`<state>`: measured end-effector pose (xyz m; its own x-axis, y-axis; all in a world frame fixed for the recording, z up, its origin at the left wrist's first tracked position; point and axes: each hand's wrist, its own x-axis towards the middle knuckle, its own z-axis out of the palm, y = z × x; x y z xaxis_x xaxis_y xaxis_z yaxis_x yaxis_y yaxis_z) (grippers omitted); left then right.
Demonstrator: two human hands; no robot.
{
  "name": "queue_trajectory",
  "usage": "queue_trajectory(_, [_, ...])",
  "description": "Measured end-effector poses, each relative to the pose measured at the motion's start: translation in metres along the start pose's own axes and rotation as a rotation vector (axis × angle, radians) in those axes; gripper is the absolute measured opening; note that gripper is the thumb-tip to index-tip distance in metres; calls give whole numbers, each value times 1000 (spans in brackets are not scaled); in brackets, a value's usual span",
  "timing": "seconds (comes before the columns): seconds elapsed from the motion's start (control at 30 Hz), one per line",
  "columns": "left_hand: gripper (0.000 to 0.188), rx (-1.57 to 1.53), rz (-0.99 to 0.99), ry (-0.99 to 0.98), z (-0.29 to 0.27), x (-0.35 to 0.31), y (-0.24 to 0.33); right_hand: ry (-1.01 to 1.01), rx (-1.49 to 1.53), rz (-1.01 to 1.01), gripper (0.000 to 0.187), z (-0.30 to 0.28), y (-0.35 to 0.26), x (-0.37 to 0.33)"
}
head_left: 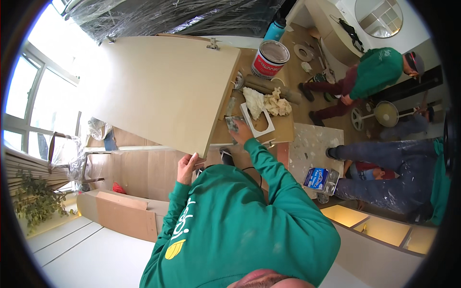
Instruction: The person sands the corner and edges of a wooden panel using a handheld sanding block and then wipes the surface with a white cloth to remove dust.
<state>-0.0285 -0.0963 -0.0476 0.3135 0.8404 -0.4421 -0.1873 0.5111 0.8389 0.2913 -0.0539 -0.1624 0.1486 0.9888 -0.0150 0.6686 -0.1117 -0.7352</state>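
A large pale cabinet door panel [163, 81] with metal hinges lies in front of me, its near corner jutting over the table's edge. My left hand [186, 169] is closed on that corner, thumb on top. My right hand [241, 132] is closed on a small, flat, grey mottled piece [232, 123] just right of the panel's edge; its kind is hard to tell. Close to that hand lie a white frame [269, 128] with an oval opening, a crumpled white cloth [252, 102] and crumpled beige paper [278, 104].
A red-and-white paint can [270, 58] and blue bottle [275, 30] stand beyond the cloth. A blue package [315, 178] sits on a speckled board [312, 144] at right. One person in green [377, 74] bends at upper right; another [394, 163] is nearer, with more people behind.
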Motion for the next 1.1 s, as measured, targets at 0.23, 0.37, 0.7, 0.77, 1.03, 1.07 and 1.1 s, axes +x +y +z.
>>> queue_trajectory(0.23, [40, -47, -21, 11, 1, -4, -10, 153, -405, 220, 83, 29, -16, 103])
queue_trajectory(0.37, [41, -28, -8, 3, 6, -2, -4, 55, -639, 350, 112, 53, 13, 134])
queue_trajectory(0.7, [50, -115, -13, 36, 5, -9, -3, 301, 78, 533, 62, 20, -48, 130])
queue_trajectory(0.77, [50, -116, -21, 37, 3, -2, -4, 332, 160, 487, 50, 6, -42, 119])
queue_trajectory(1.03, [46, -141, 34, 104, 7, 6, 8, 494, -19, -127, 51, -74, -62, 19])
queue_trajectory(1.07, [46, -143, 43, 100, 8, 8, 8, 493, -64, -255, 55, -85, -84, 14])
queue_trajectory(1.1, [46, -145, 50, 94, 9, 8, 8, 491, -110, -381, 59, -92, -107, 10])
